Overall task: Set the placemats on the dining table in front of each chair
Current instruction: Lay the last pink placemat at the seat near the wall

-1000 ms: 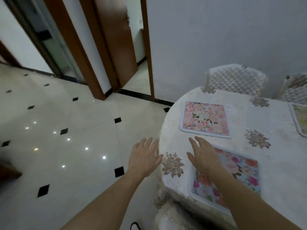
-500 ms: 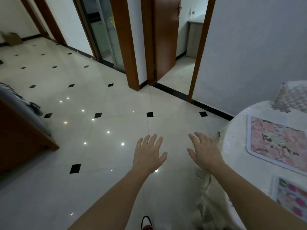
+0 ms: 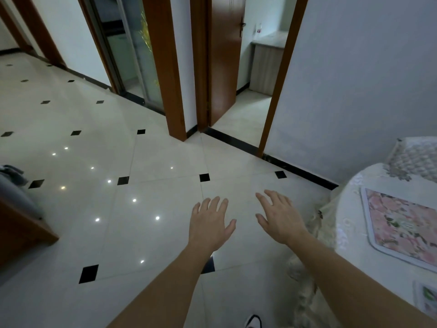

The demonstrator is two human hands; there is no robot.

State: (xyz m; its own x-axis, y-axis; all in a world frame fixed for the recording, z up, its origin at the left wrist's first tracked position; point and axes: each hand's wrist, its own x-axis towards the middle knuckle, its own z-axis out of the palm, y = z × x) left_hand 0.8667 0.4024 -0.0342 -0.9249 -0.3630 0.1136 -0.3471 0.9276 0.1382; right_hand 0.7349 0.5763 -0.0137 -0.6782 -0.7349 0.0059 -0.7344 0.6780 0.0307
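Left hand (image 3: 209,221), right hand (image 3: 280,218) spread over floor (image 3: 132,235), floral placemat (image 3: 402,230) on table (image 3: 350,223)

Pink floral placemat (image 3: 402,223), cream floor (image 3: 153,233) with small black diamonds.
The placemat shows pink roses and green leaves inside a pale border, on a white lace cloth (image 3: 350,233). The door (image 3: 222,55) is reddish-brown, the wall (image 3: 366,79) pale grey.

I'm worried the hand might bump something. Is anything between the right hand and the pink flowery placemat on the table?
Nothing visible is in the way. Only the bare tablecloth edge lies between the open, empty right hand and the pink placemat, which lies flat on the table.
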